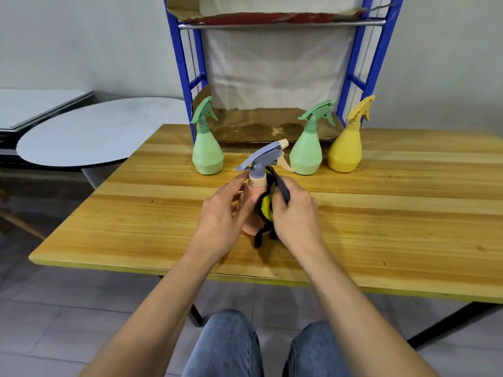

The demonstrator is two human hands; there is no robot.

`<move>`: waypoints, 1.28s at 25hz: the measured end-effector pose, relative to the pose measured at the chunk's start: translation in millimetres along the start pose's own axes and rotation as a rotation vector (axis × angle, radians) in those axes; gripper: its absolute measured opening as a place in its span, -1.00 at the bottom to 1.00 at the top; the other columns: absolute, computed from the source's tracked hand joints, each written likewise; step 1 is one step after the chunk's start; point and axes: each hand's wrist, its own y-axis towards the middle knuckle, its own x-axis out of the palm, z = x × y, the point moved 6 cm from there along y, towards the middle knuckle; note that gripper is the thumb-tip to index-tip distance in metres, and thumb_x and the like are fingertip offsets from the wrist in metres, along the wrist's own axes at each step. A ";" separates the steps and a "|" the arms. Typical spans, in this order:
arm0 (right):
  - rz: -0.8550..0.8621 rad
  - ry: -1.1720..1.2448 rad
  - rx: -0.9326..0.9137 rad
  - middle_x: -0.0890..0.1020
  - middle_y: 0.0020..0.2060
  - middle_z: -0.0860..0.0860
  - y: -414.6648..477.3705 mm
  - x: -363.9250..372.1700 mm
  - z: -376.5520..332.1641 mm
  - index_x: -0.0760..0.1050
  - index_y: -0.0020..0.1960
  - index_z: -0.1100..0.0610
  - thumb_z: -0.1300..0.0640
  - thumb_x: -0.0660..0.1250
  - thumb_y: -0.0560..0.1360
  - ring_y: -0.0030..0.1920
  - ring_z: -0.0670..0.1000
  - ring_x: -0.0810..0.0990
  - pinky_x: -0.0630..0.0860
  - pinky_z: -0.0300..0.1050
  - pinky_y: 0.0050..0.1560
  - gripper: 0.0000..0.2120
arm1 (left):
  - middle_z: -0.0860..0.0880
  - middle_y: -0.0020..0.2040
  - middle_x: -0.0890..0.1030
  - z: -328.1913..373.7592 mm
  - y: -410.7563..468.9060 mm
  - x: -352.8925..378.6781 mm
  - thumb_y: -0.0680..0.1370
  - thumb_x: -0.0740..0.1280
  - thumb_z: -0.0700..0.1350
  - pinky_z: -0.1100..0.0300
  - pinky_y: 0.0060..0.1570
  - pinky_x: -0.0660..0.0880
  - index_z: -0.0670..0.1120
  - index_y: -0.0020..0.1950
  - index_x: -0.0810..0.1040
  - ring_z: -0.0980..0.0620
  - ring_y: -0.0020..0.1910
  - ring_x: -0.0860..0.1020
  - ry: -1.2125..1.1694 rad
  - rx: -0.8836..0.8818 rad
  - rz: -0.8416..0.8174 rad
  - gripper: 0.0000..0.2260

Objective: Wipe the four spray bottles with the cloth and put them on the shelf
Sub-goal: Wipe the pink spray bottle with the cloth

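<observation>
A peach spray bottle with a grey-blue trigger head stands near the middle of the wooden table. My left hand grips its body from the left. My right hand presses a yellow and black cloth against the bottle's right side. Behind them, near the table's far edge, stand a green spray bottle at the left, a second green spray bottle and a yellow spray bottle at the right. The blue-framed shelf rises behind them, its lower board lined with brown cardboard.
A round grey tabletop lies to the left, beyond the wooden table's corner. Flat grey panels are stacked at the far left. My knees in blue jeans sit below the table's front edge.
</observation>
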 end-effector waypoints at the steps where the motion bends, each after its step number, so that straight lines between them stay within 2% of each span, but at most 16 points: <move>1: 0.005 0.011 -0.053 0.62 -0.08 -0.07 1.8 1.1 -12.1 0.55 0.21 0.03 0.17 0.21 0.61 -0.09 -0.02 0.55 0.36 -0.21 -0.14 -0.77 | 0.13 0.23 0.59 0.4 0.7 -0.8 0.67 0.32 -0.06 0.58 0.04 0.43 0.03 0.49 0.48 0.25 0.09 0.57 0.002 0.005 0.008 -0.63; 3: 0.028 0.029 -0.100 0.63 0.02 -0.06 -3.5 4.6 -13.7 0.52 0.27 0.02 0.17 0.21 0.61 -0.01 -0.08 0.56 0.39 -0.25 -0.04 -0.72 | 0.12 0.23 0.59 -1.4 1.4 -2.4 0.68 0.31 -0.05 0.54 0.06 0.46 0.03 0.48 0.48 0.26 0.10 0.57 0.010 0.008 0.007 -0.64; 5: 0.021 0.007 -0.074 0.65 0.02 -0.01 -11.6 10.3 8.9 0.53 0.29 0.03 0.22 0.21 0.58 0.01 -0.01 0.59 0.37 -0.22 -0.07 -0.68 | 0.13 0.25 0.55 -5.5 2.0 -2.3 0.65 0.35 -0.05 0.53 0.07 0.46 0.01 0.51 0.44 0.30 0.13 0.52 0.020 0.005 -0.009 -0.58; 8: -0.010 -0.086 -0.011 0.64 -0.01 0.03 -16.2 9.8 31.8 0.52 0.26 0.03 0.21 0.20 0.56 -0.02 0.11 0.59 0.32 -0.14 -0.15 -0.69 | 0.03 0.28 0.53 -11.4 1.4 3.7 0.64 0.36 -0.02 0.26 0.15 0.54 0.03 0.53 0.39 0.14 0.18 0.53 0.037 0.008 -0.022 -0.55; 9: 0.002 -0.070 -0.011 0.64 0.00 0.01 -16.7 8.5 32.2 0.51 0.27 0.02 0.20 0.22 0.56 -0.02 0.09 0.59 0.34 -0.14 -0.13 -0.69 | -0.01 0.23 0.53 -12.6 0.0 4.8 0.64 0.35 -0.03 0.22 0.15 0.52 0.02 0.51 0.39 0.08 0.16 0.53 0.049 0.008 -0.007 -0.56; 11: 0.058 0.053 0.021 0.65 0.02 -0.08 -19.7 1.9 31.3 0.49 0.25 -0.04 0.17 0.26 0.56 0.00 -0.02 0.59 0.43 -0.15 -0.04 -0.71 | -0.06 0.16 0.50 -9.8 -3.0 5.5 0.63 0.37 -0.06 0.41 0.09 0.40 -0.06 0.46 0.40 0.09 0.09 0.47 0.074 0.011 0.050 -0.58; 12: 0.085 0.125 0.047 0.64 0.00 -0.15 -21.4 -2.6 31.0 0.49 0.20 -0.09 0.18 0.28 0.56 -0.01 -0.12 0.58 0.44 -0.23 -0.02 -0.73 | -0.07 0.16 0.50 -7.1 -3.8 5.1 0.61 0.38 -0.07 0.50 0.03 0.34 -0.11 0.42 0.42 0.13 0.05 0.43 0.083 0.005 0.094 -0.60; 14: 0.123 0.221 0.083 0.62 -0.05 -0.28 -24.4 -7.1 31.6 0.53 0.14 -0.15 0.19 0.28 0.57 -0.01 -0.26 0.56 0.39 -0.43 -0.03 -0.73 | -0.06 0.20 0.49 -3.2 -1.6 5.6 0.59 0.42 -0.08 0.54 0.02 0.32 -0.12 0.35 0.41 0.20 0.04 0.38 0.069 -0.041 0.155 -0.62; 16: 0.151 0.279 0.142 0.62 -0.05 -0.31 -24.5 -11.8 33.3 0.58 0.16 -0.11 0.19 0.28 0.59 -0.01 -0.33 0.55 0.37 -0.48 -0.04 -0.74 | 0.03 0.24 0.50 0.9 1.3 7.4 0.57 0.45 -0.03 0.40 0.09 0.40 -0.03 0.33 0.38 0.16 0.14 0.46 0.014 -0.105 0.164 -0.59; 18: 0.172 0.309 0.195 0.64 -0.07 -0.28 -16.9 -16.6 29.9 0.61 0.15 -0.06 0.19 0.27 0.59 -0.03 -0.35 0.55 0.41 -0.44 -0.05 -0.76 | 0.10 0.21 0.56 1.0 4.1 2.9 0.60 0.42 0.00 0.20 0.13 0.51 0.02 0.33 0.38 0.11 0.17 0.55 -0.020 -0.129 0.121 -0.63; 19: 0.181 0.308 0.198 0.65 -0.08 -0.25 -11.5 -19.9 26.2 0.62 0.14 -0.05 0.18 0.26 0.60 -0.03 -0.32 0.57 0.44 -0.39 -0.04 -0.77 | 0.12 0.20 0.57 0.0 4.7 -0.8 0.63 0.37 -0.01 0.19 0.14 0.54 0.02 0.36 0.40 0.13 0.17 0.57 -0.032 -0.121 0.075 -0.67; 21: 0.160 0.267 0.155 0.66 -0.06 -0.20 -1.3 -25.1 10.6 0.62 0.16 -0.05 0.14 0.25 0.61 0.00 -0.24 0.58 0.46 -0.33 -0.01 -0.77 | 0.14 0.21 0.59 -0.2 4.7 -6.6 0.67 0.30 -0.06 0.32 0.14 0.55 0.01 0.42 0.45 0.27 0.16 0.57 -0.025 -0.065 -0.028 -0.69; 25: -0.011 0.145 -0.004 0.64 -0.01 -0.19 4.9 -2.5 -29.0 0.55 0.23 -0.09 0.08 0.20 0.62 0.02 -0.17 0.58 0.49 -0.26 0.01 -0.75 | 0.27 0.09 0.61 1.2 3.3 -12.4 0.67 0.31 -0.12 0.52 0.01 0.48 -0.02 0.37 0.53 0.47 0.10 0.55 -0.019 -0.001 -0.011 -0.73; 28: -0.014 0.004 -0.025 0.64 0.03 -0.08 -4.9 12.0 -8.5 0.52 0.27 -0.03 0.11 0.18 0.62 0.02 -0.06 0.57 0.41 -0.20 -0.04 -0.73 | 0.34 0.06 0.60 -0.4 2.6 -10.2 0.65 0.35 -0.10 0.51 0.01 0.48 0.01 0.36 0.55 0.44 0.10 0.57 -0.049 0.015 0.021 -0.73; 30: -0.014 -0.011 0.047 0.66 0.01 0.00 -11.8 12.1 19.6 0.54 0.24 0.02 0.18 0.18 0.59 0.02 0.06 0.61 0.43 -0.11 -0.07 -0.72 | 0.35 0.05 0.60 -2.5 1.5 -9.2 0.64 0.37 -0.06 0.49 0.03 0.50 0.02 0.38 0.54 0.43 0.10 0.57 -0.061 0.000 0.028 -0.70; 32: -0.038 -0.011 0.075 0.67 -0.01 0.01 -10.7 9.2 24.7 0.55 0.22 0.02 0.20 0.18 0.59 0.02 0.10 0.61 0.44 -0.11 -0.09 -0.72 | 0.36 0.04 0.59 -2.8 -0.3 -8.3 0.64 0.37 -0.06 0.48 0.05 0.51 0.02 0.39 0.53 0.43 0.10 0.57 -0.064 -0.005 0.037 -0.69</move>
